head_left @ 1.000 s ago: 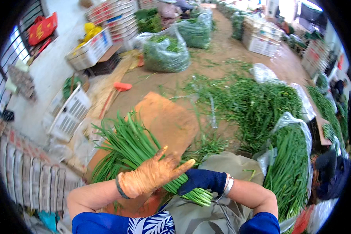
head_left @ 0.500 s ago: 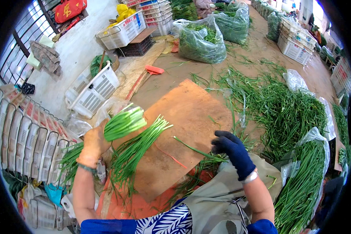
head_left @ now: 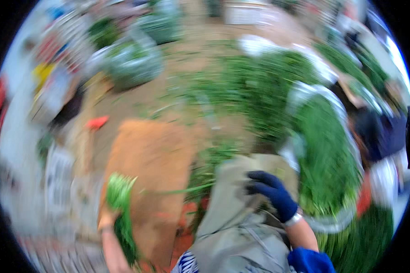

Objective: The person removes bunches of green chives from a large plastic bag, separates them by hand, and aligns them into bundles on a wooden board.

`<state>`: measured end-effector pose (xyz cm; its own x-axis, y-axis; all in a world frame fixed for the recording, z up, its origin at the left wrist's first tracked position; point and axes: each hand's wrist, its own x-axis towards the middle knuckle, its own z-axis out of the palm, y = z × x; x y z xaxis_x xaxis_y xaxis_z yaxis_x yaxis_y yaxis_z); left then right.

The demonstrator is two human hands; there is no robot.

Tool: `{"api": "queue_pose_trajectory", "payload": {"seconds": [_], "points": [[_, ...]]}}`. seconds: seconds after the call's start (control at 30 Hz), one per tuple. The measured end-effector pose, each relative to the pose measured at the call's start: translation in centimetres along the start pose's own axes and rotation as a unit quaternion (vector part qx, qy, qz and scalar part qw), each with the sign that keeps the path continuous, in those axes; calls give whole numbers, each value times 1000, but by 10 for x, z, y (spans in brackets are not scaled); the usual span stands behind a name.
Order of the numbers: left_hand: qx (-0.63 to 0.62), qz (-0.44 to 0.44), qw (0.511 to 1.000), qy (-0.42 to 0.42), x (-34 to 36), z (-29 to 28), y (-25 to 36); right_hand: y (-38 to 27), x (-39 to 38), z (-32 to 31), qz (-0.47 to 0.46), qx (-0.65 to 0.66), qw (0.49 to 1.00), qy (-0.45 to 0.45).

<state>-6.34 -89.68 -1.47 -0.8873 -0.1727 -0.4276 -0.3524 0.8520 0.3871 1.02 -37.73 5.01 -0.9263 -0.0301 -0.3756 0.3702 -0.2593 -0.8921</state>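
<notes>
At the left edge of an orange-brown board (head_left: 152,159), my left hand (head_left: 107,216) in a light orange glove is closed around a bunch of green chives (head_left: 119,193), pale stalk ends pointing away from me. More green leaves trail along the board toward me; blur hides whether they belong to the same bunch. A single stalk (head_left: 198,187) lies across the board's right edge. My right hand (head_left: 275,193), in a dark navy glove, hovers over my grey-beige apron (head_left: 237,214), fingers apart and holding nothing visible.
Loose chives (head_left: 269,86) are heaped on the floor ahead. To my right stands an open plastic bag of chives (head_left: 325,154), with a person (head_left: 378,127) beyond it. Another filled bag (head_left: 134,63) is far left, and a white crate (head_left: 59,177) stands left of the board.
My view has swung to the right, blurring the scene. The bunch in my left hand is now lower, close to the board's left edge. My right hand stays open, now over the apron.
</notes>
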Motion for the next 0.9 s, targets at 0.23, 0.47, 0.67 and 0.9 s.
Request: {"api": "queue_pose_trajectory", "payload": {"seconds": [0.23, 0.47, 0.67, 0.9], "points": [[101, 32, 994, 27, 45, 19, 29, 6, -43, -34, -112, -218, 969, 6], [170, 84, 964, 185, 40, -9, 49, 4, -131, -120, -229, -368, 852, 295], [-195, 387, 900, -37, 41, 61, 202, 13, -166, -148, -147, -555, 694, 434], [-228, 464, 797, -313, -124, 220, 425, 52, -156, -110, -82, -633, 598, 485]]}}
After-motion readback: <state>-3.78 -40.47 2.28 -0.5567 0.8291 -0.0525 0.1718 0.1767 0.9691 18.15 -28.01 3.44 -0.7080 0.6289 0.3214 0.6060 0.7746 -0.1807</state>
